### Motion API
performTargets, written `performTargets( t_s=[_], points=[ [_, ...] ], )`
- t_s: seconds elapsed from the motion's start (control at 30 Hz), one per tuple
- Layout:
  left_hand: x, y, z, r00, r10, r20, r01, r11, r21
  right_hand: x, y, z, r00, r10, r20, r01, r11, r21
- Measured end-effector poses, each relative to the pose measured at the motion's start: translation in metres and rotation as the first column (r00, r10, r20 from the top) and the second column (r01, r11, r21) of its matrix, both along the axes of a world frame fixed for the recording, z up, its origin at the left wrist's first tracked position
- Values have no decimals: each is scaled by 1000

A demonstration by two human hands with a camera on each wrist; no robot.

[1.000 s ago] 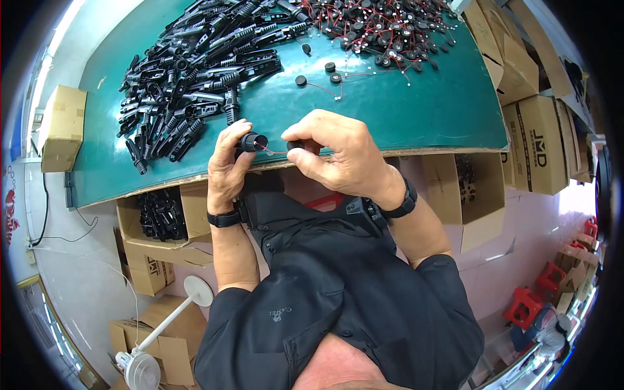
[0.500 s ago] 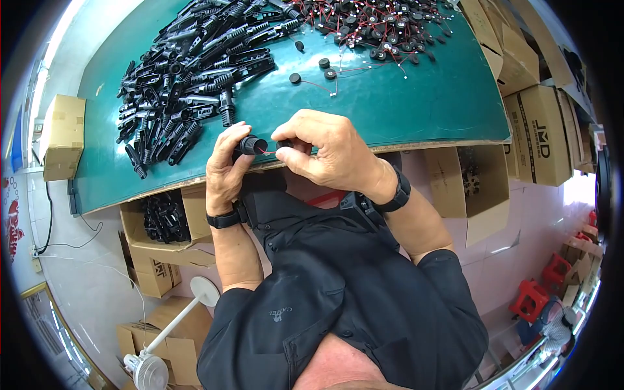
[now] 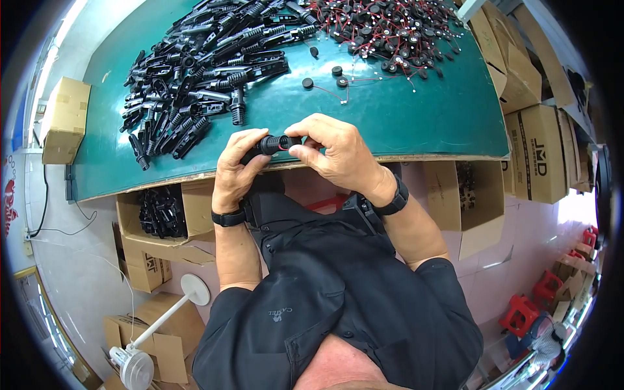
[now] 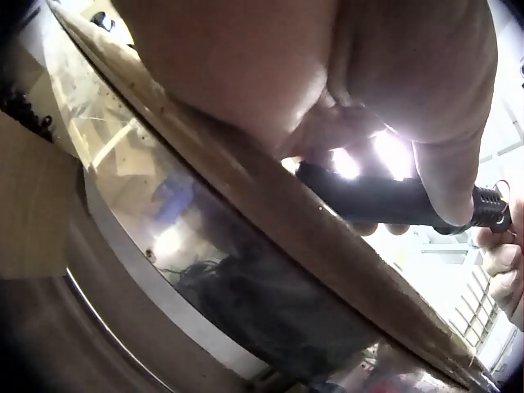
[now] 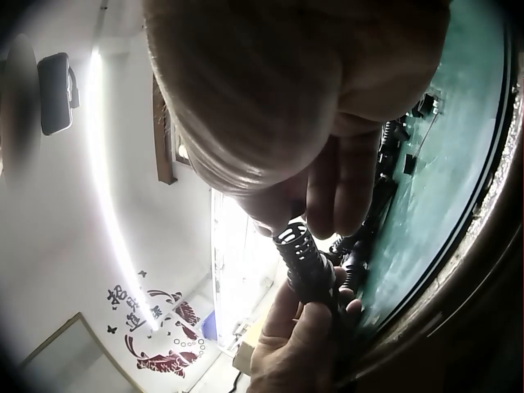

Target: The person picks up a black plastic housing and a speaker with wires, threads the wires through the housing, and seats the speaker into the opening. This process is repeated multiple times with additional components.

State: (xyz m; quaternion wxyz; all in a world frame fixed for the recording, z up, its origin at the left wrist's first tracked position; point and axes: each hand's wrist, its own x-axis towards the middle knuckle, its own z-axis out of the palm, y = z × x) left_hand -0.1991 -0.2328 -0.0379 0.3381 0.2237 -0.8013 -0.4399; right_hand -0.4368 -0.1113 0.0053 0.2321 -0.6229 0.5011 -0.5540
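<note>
Head view: at the near edge of the green worktop, the person holds a black tube off the surface, lying roughly sideways, its ribbed, slotted end towards the right. The left hand has its grip curled round the tube's body. The right hand pinches a small black disc right at the tube's mouth; fingertips hide part of it, so I can't tell whether its rim has entered. A bit of red wire shows between the two.

From where I stand, the step looks like fitting the disc into that mouth, wire first. The right wrist view has the right fingertips at the slotted rim, so I'd judge the two parts nearly lined up, with the disc not yet seated. The next move, I reckon, calls for the left grip to hold the tube steady while the right tucks in the slack wire and presses the disc in squarely. The wire seems the likeliest trouble: it could get nipped against the rim, or the disc could go in crooked.

Beyond the hands, a heap of black parts spreads over the worktop on the person's left, and a pile of wired discs lies at the far right. A stray disc sits nearer, well apart from the pile's main mass. Below, an open box on the left holds more dark parts.
</note>
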Motion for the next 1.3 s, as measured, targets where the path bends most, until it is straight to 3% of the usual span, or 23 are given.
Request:
performTargets(
  t_s=[0.4, 0.5, 0.93, 1.2, 1.3],
  points=[
    [-3, 3, 4, 995, 39, 89, -31, 996, -83, -13, 2, -16, 990, -111, -88, 110, 994, -9],
    [-5, 3, 2, 995, 51, 91, -45, 997, -61, -14, 3, -14, 971, -164, -175, 156, 986, -55],
    [-6, 3, 0, 997, 12, 73, -3, 993, -117, -9, -2, -23, 944, -238, -229, 202, 964, -172],
    [-6, 1, 2, 996, -8, 93, 20, 992, -123, -4, 0, -25, 980, -160, -121, 155, 987, -51],
    [-5, 2, 2, 995, -11, 99, 22, 993, -115, -3, 0, -27, 993, -108, 40, 105, 993, 60]
  ],
)
